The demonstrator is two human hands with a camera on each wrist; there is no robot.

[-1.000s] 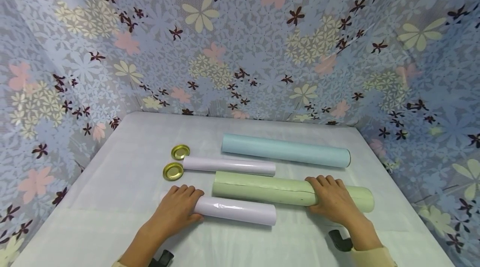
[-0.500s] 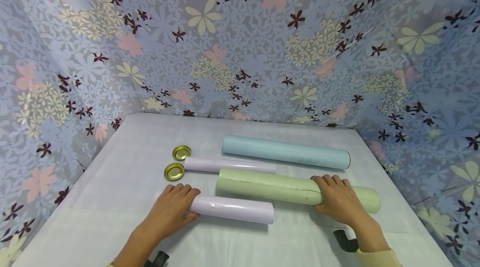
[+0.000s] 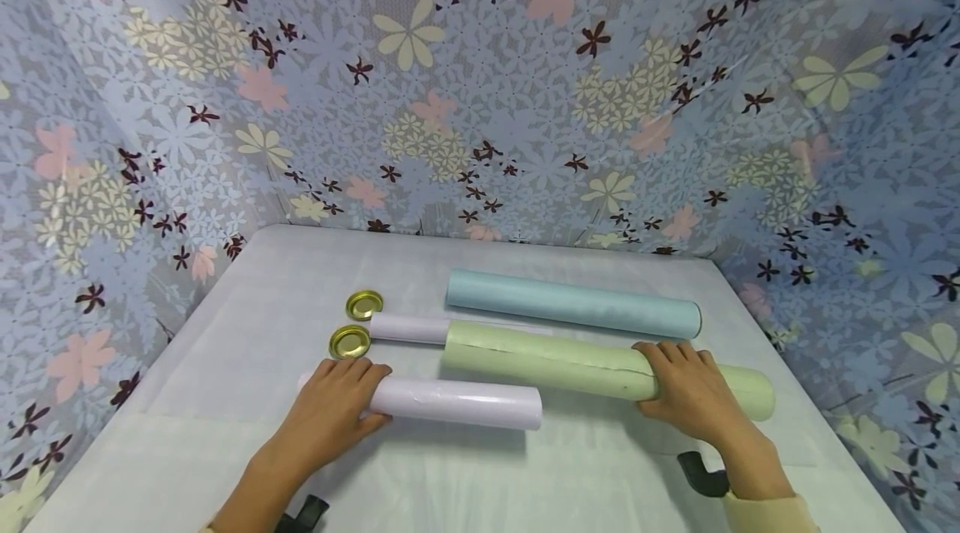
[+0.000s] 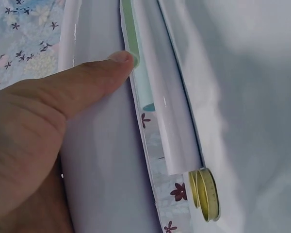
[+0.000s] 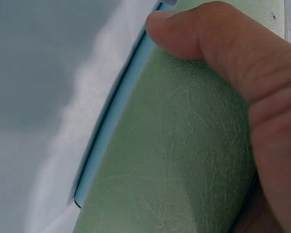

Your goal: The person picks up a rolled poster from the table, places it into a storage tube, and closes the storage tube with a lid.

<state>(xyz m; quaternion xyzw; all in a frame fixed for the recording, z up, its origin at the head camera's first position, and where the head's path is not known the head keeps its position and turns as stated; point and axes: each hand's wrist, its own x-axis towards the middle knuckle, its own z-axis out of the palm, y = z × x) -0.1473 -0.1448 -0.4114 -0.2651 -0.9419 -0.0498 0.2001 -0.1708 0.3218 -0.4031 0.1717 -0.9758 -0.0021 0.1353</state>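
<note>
My left hand (image 3: 326, 408) grips a shiny pale lavender tube (image 3: 457, 402) near its left end. A shadow lies apart below that tube, so it looks slightly raised off the table. In the left wrist view the thumb (image 4: 94, 80) lies across the tube. My right hand (image 3: 686, 396) holds a longer light green tube (image 3: 547, 358) toward its right end, with fingers over the top and the thumb on the near side. The green tube, which has a seam along it, tilts and covers part of a thinner lavender tube (image 3: 408, 328) behind it.
A light blue tube (image 3: 570, 300) lies at the back of the white-covered table (image 3: 187, 450). Two shallow gold lids (image 3: 349, 342) sit left of the thin tube. A flowered cloth (image 3: 480, 100) hangs behind and at both sides.
Both hands have moved apart and a little upward with their tubes, the left leftward and the right rightward. The green tube now overlaps the thin tube. The blue tube and lids stay put.
</note>
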